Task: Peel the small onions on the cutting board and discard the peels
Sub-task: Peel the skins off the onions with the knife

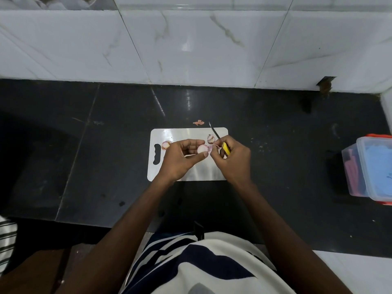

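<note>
Now we hold one small onion [201, 148] just above the cutting board [191, 172], near its far right part. Our left hand [180, 160] pinches it between thumb and fingers, while our right hand [231, 160] is closed around the yellow handle of a knife [219, 143] and also pinches a thin strip of peel [214, 146] that hangs from the onion.

We think the risk is the blade: it points away over the far edge of the board, and a sudden pull on the peel could swing it. The onion is smooth, round and looks slippery, so it may escape from our fingers.

Another onion [210, 139] lies on the board beyond our hands, and a third one [165, 144] near the board's handle hole. A dry, papery peel scrap [198, 122] lies on the dark glossy counter [286, 145] just behind the board, not discarded yet. The board is white, flat and shiny.
</note>
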Demonstrator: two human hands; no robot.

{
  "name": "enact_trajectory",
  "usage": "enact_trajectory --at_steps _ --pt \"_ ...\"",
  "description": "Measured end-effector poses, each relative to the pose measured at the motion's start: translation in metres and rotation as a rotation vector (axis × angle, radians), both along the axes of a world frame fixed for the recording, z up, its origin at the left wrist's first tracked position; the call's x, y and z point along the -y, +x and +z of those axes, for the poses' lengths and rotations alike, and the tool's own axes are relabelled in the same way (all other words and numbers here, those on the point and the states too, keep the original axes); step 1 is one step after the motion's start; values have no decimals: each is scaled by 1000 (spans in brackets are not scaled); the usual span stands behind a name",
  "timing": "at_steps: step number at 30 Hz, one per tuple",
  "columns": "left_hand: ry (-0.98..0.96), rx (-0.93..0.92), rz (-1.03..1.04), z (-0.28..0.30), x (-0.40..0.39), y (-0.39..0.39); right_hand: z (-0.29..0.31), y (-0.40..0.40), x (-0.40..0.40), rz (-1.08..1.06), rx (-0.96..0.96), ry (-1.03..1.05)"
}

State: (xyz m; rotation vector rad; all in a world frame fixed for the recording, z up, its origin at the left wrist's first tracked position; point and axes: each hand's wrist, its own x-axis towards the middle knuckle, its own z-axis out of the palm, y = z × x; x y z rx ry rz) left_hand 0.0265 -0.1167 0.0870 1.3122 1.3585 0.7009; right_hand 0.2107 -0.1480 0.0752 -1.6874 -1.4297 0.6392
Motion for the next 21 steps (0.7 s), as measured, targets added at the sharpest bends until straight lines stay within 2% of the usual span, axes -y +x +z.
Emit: enact_trajectory --at_steps 5,12,21 --pt "53 -38 -5 4 1 4 -1 -3 0 -31 26 -22" --pt "68 -114 -122 3 -3 -9 -5 15 -5 231 -1 -22" --pt "127 -208 -199 3 -4 -10 -10 18 -5 286 90 -12"
